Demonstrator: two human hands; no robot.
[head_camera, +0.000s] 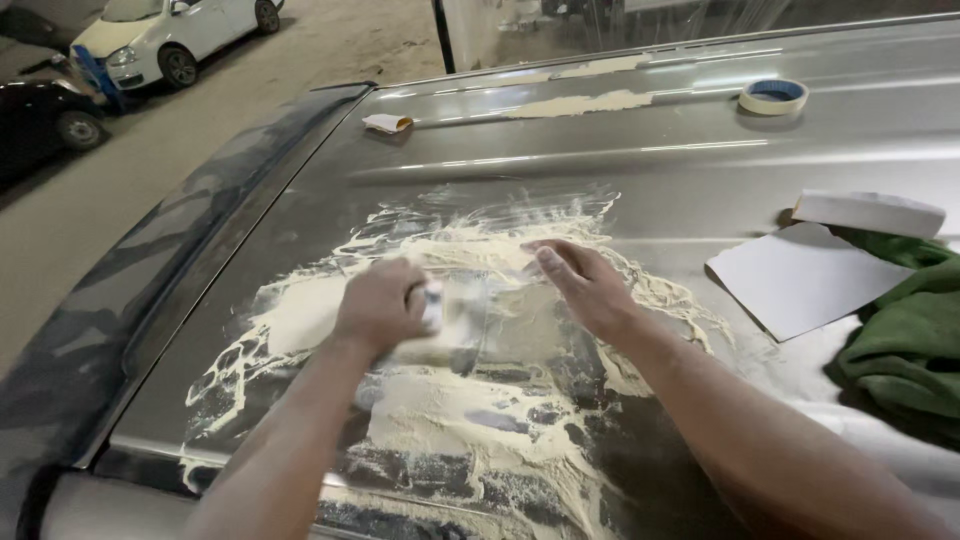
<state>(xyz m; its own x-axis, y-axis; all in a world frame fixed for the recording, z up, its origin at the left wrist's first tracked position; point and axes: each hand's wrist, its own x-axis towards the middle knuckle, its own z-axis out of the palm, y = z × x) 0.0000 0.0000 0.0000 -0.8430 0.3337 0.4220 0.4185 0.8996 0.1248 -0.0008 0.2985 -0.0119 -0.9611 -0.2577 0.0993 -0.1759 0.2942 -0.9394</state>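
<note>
I'm watching the left hand (378, 305) closing its grip on a small sanding block (432, 303), rubbing the filler patch (440, 400) on the car roof (700, 160) | right hand (585, 285) lying open, flat, gripping nothing | sanding looking partway: dust spreading, ridges remaining.

The small pale block in the closed left hand (380, 305) is motion-blurred and mostly hidden by the fingers, so its kind cannot be told, while the crumpled green cloth (905, 335) and the white parked car (165, 35) run off the frame's edges.
</note>
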